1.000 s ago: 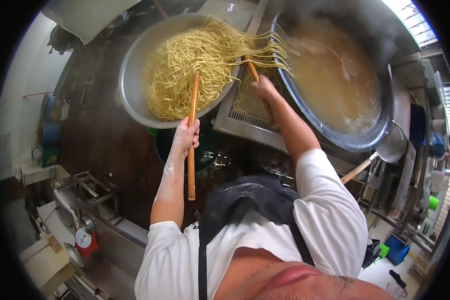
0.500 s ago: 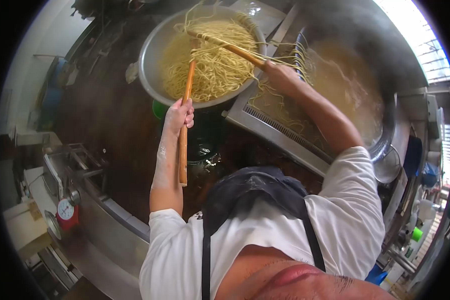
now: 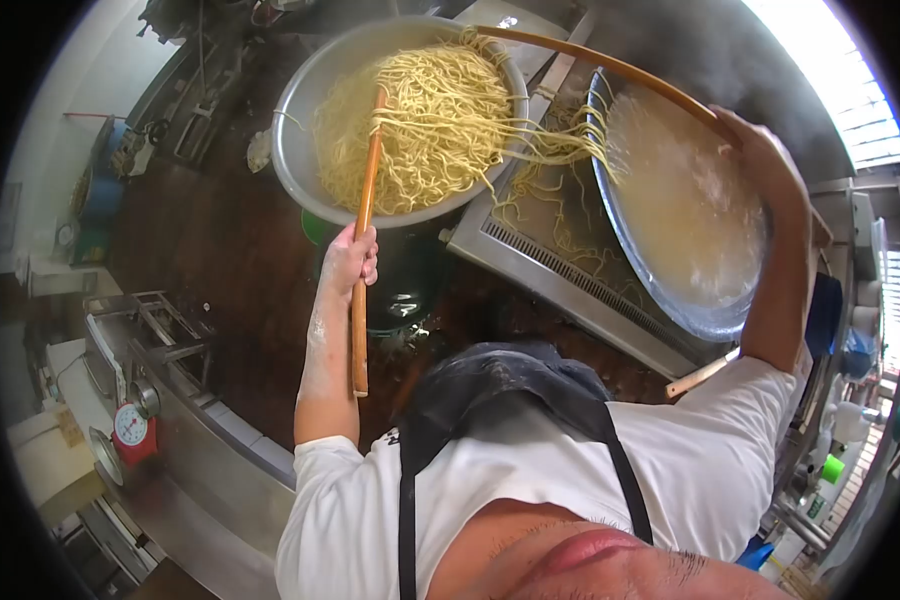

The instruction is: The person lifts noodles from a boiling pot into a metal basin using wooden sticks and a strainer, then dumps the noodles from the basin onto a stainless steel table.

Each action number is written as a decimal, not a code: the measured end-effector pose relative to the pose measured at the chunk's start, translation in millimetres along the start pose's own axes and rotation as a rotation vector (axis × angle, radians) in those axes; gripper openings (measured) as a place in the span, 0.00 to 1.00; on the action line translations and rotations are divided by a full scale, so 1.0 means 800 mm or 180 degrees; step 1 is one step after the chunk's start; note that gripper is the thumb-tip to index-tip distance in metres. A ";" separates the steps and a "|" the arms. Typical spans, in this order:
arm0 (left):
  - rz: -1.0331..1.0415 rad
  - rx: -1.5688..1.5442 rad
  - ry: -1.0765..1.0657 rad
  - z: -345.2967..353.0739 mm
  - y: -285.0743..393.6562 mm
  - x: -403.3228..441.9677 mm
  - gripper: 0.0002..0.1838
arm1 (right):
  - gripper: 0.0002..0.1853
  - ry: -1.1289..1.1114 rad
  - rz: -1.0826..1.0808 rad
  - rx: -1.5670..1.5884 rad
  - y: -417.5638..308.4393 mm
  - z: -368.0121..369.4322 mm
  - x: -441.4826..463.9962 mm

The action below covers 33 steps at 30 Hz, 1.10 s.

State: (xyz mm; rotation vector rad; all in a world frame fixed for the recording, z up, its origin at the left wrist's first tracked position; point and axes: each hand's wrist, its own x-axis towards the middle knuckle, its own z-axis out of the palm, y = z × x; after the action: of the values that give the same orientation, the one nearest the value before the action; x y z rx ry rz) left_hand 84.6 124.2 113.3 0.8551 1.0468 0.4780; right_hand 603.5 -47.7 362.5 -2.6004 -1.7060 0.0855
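Observation:
My left hand (image 3: 351,257) is closed round a wooden stick (image 3: 368,185), whose far end rests in the yellow noodles (image 3: 440,110). The noodles fill a large metal bowl (image 3: 293,165). Over the steaming pot (image 3: 685,200) at the right, my right hand (image 3: 755,150) grips a second wooden stick (image 3: 620,68). That stick reaches left across to the bowl's upper right rim. Strands of noodles stretch from the bowl over the pot's left rim, and loose ones lie on the metal stove top between them.
A metal stove edge with a slotted grille (image 3: 570,270) runs below the pot. A wooden handle (image 3: 703,374) sticks out near my right sleeve. At the lower left are a red scale (image 3: 133,430) and a metal counter (image 3: 205,500). A green tub (image 3: 395,275) stands under the bowl.
My right hand has moved right, from beside the bowl to over the pot, drawing its stick away from the noodle pile. My left hand keeps its hold, slightly lower in view.

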 end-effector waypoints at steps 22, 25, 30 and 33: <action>-0.0166 -0.0051 0.0458 0.085 0.008 -0.020 0.13 | 0.15 -0.0356 -0.0542 0.0538 0.012 0.372 0.322; 0.0030 0.0099 0.0355 0.076 0.024 -0.040 0.14 | 0.16 -0.0223 -0.0973 0.0350 -0.009 0.334 0.263; 0.0164 0.0058 0.0189 0.033 0.077 -0.086 0.15 | 0.21 0.0158 -0.1107 0.0384 -0.062 0.241 0.131; 0.0310 0.0226 -0.0002 0.016 0.092 -0.121 0.14 | 0.24 0.0445 -0.0961 0.0502 -0.072 0.222 0.058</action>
State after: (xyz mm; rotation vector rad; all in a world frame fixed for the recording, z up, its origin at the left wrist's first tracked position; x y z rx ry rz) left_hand 56.2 95.2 228.7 0.9724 1.0296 0.5248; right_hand 558.1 17.3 187.3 -2.1593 -1.9292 0.0282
